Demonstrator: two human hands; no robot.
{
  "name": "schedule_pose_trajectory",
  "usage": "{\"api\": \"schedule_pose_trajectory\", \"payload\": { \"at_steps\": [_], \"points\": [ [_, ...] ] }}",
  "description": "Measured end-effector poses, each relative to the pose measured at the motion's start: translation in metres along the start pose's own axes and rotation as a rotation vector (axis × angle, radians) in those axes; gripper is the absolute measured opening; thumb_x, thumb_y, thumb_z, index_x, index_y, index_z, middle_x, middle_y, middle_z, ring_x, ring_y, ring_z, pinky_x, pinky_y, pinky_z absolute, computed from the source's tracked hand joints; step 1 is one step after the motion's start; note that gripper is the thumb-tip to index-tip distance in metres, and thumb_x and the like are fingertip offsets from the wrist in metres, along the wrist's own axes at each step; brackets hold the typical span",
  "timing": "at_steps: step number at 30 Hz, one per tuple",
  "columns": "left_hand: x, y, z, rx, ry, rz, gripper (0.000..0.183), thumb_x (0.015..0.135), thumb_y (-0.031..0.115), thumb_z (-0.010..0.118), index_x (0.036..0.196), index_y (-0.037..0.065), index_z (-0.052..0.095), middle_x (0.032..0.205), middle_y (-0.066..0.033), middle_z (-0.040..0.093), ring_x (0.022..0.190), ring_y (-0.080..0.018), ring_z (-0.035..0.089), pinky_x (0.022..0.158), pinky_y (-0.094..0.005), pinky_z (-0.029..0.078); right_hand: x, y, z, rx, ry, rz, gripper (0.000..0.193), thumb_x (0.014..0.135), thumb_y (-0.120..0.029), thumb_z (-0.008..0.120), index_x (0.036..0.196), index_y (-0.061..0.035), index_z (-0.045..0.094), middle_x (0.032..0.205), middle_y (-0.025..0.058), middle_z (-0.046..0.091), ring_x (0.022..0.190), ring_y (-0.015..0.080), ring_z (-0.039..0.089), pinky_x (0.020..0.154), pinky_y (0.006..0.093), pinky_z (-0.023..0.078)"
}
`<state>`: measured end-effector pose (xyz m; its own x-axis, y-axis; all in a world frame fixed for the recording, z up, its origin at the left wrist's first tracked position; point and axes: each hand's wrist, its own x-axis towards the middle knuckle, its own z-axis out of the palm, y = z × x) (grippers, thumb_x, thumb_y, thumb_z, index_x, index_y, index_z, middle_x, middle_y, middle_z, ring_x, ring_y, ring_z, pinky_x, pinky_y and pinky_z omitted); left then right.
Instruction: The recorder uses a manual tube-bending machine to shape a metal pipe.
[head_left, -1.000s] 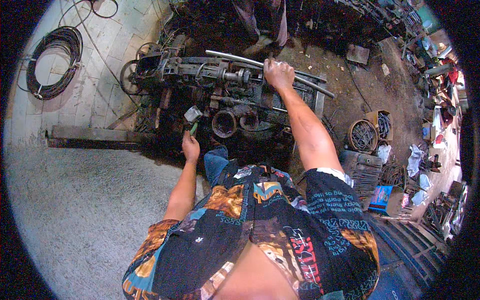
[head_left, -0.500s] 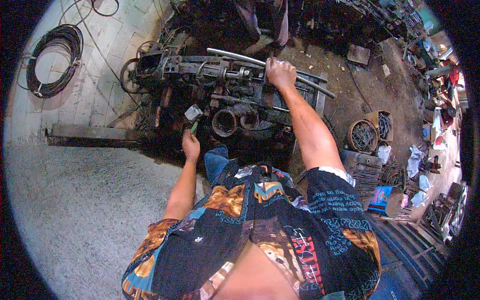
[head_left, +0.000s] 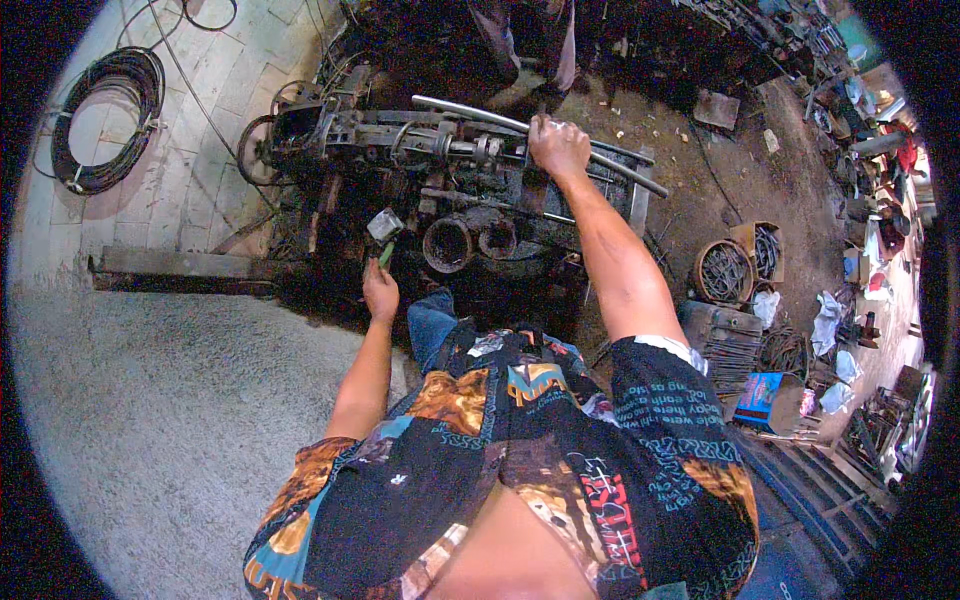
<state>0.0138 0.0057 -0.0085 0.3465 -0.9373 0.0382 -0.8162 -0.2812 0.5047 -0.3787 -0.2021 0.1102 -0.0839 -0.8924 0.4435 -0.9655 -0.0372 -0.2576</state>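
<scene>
My right hand (head_left: pixel 560 146) is closed round a long, shiny metal rod (head_left: pixel 470 112) that slants over the far side of a dark, greasy machine (head_left: pixel 455 150). Nearer to me, my left hand (head_left: pixel 379 290) grips a green-handled tool with a pale, squarish head (head_left: pixel 384 226); its exact kind is unclear. That head hangs in front of the machine, left of two round, rusty openings (head_left: pixel 448 245). A flat metal strip (head_left: pixel 638 205) shows on the machine's right end, below the rod.
A coil of black cable (head_left: pixel 108 120) is at the far left, and a long metal beam (head_left: pixel 185 270) runs beside the machine. Another person's legs (head_left: pixel 497 40) are beyond it. To the right are a round basket of metal pieces (head_left: pixel 722 275), a stack of rods (head_left: pixel 730 345) and a blue box (head_left: pixel 765 398).
Almost nothing differs. My right hand and the rod have shifted very slightly to the left; my left hand keeps the green-handled tool in the same place.
</scene>
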Motion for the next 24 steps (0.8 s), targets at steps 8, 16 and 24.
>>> {"api": "schedule_pose_trajectory", "payload": {
  "at_steps": [8, 16, 24],
  "points": [
    [0.0005, 0.0018, -0.001, 0.068, -0.019, -0.001, 0.039, 0.086, 0.01, 0.047, 0.121, -0.007, 0.052, 0.124, -0.0239, 0.053, 0.119, -0.0358, 0.048, 0.102, -0.0393, 0.037, 0.0, -0.0003, -0.0048, 0.032, -0.021, 0.027, 0.038, 0.087, -0.034, 0.045, 0.069, -0.0083, 0.067, 0.066, 0.0162, 0.066, 0.06, 0.0324, 0.065, 0.059, 0.0453, 0.053],
    [0.0003, 0.0043, -0.0002, 0.027, -0.005, -0.009, 0.038, 0.086, 0.009, 0.048, 0.12, -0.008, 0.052, 0.123, -0.025, 0.053, 0.118, -0.0373, 0.048, 0.102, -0.0403, 0.037, 0.002, -0.004, -0.0076, 0.031, -0.037, 0.018, 0.037, 0.087, -0.033, 0.045, 0.071, -0.0081, 0.067, 0.068, 0.0162, 0.066, 0.062, 0.0325, 0.065, 0.059, 0.0452, 0.054],
    [-0.0014, 0.0066, 0.0, 0.017, 0.026, 0.028, 0.038, 0.086, 0.009, 0.047, 0.12, -0.008, 0.052, 0.123, -0.0249, 0.053, 0.117, -0.0375, 0.049, 0.102, -0.0401, 0.037, 0.0005, -0.003, -0.0037, 0.026, -0.025, 0.023, 0.037, 0.087, -0.034, 0.045, 0.07, -0.0081, 0.066, 0.068, 0.0151, 0.066, 0.063, 0.0321, 0.066, 0.059, 0.0451, 0.054]
  ]
}}
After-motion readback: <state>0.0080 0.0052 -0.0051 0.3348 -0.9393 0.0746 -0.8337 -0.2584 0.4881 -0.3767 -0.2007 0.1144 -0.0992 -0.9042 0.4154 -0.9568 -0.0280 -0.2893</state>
